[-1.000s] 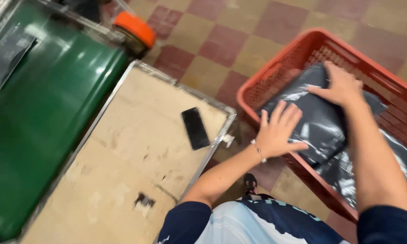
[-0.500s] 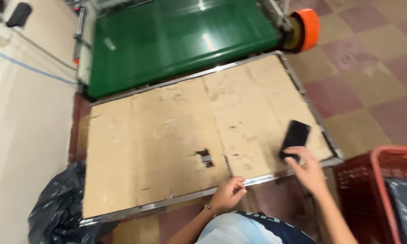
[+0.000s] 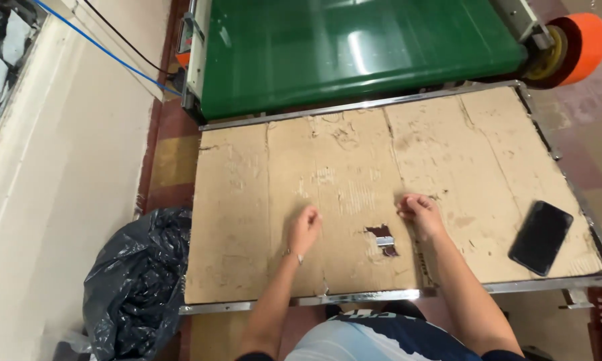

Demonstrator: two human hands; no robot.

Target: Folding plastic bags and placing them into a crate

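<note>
Cardboard-topped bench [image 3: 354, 160] beneath me, I am resting my left hand [image 3: 305, 227] and right hand [image 3: 421, 212] on it, fingers curled closed and empty, beside a black phone [image 3: 541, 237] lying flat.

Both fists are down on the cardboard-covered table [image 3: 354, 174], left hand [image 3: 305, 226] and right hand [image 3: 418, 211] curled up with nothing in them, a torn hole [image 3: 383, 239] in the cardboard between them. Black phone [image 3: 541, 236] lies off to the right, green conveyor belt [image 3: 354, 47] behind, black trash bag [image 3: 137, 281] on the floor at left.
</note>
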